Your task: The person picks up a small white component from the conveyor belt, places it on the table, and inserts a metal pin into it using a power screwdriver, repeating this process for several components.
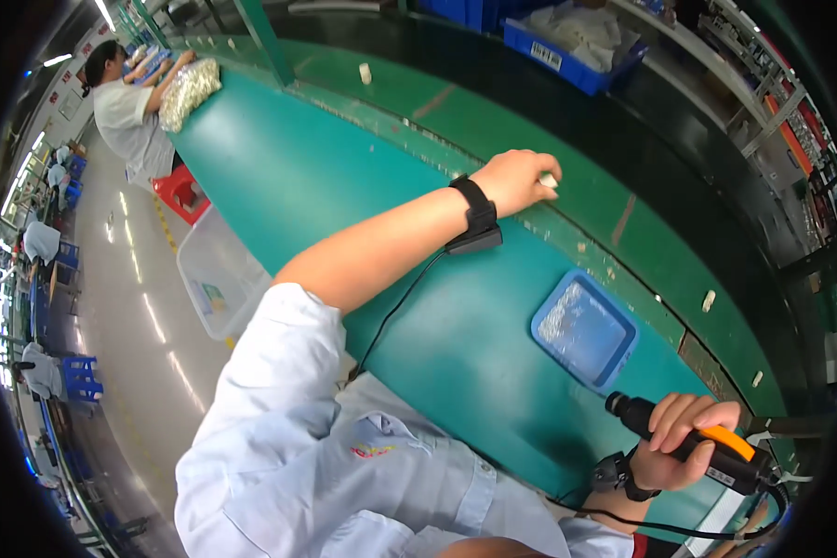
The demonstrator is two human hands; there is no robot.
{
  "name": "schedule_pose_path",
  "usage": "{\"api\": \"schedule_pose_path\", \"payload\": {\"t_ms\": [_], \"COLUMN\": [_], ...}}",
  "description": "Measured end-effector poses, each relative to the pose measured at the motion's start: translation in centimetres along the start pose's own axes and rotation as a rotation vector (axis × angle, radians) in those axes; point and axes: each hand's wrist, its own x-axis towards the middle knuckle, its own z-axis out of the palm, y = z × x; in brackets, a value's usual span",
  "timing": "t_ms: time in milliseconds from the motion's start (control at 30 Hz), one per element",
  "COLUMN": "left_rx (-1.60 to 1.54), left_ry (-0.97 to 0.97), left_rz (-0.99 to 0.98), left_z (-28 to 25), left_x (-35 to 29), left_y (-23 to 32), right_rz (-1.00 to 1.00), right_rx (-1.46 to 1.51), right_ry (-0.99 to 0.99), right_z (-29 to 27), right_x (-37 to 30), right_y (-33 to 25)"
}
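My left hand (519, 179) reaches out over the green belt along the far side of the bench. Its fingers pinch a small whitish piece (549, 180), mostly covered by the fingers. At the lower right, my right hand (684, 437) wraps round a black electric screwdriver (634, 411) with an orange lever. The driver's tip points left, toward a blue tray (614, 370) lying on the bench. Many tiny shiny parts, probably screws (567, 314), are heaped at the tray's far left side. Black straps with small boxes circle both wrists.
Small whitish pieces (709, 300) lie spaced along the green belt (493, 139). A blue bin (577, 56) with plastic bags stands beyond it. Leftward are a green post (264, 42), a clear plastic box (216, 274), and a co-worker (130, 116) beside a bag of pieces. The driver's cable loops near my right wrist.
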Motion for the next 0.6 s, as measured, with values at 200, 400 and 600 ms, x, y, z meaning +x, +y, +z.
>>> {"api": "schedule_pose_path", "payload": {"t_ms": [200,400,600], "left_rx": [0.273,0.249,0.235], "left_ry": [0.1,0.362,1.046], "left_rz": [-0.132,-0.21,-0.664], "left_z": [1.0,-3.5,-13.1], "left_x": [6.3,6.3,3.1], "left_y": [-8.9,-12.1,-23.4], "right_rz": [0.063,0.066,0.058], "right_rx": [-0.044,-0.143,-0.144], "right_ry": [0.019,0.075,0.115], "right_z": [-0.6,-1.5,-2.1], "right_x": [-0.2,0.3,1.2], "right_y": [0.7,1.1,2.5]}}
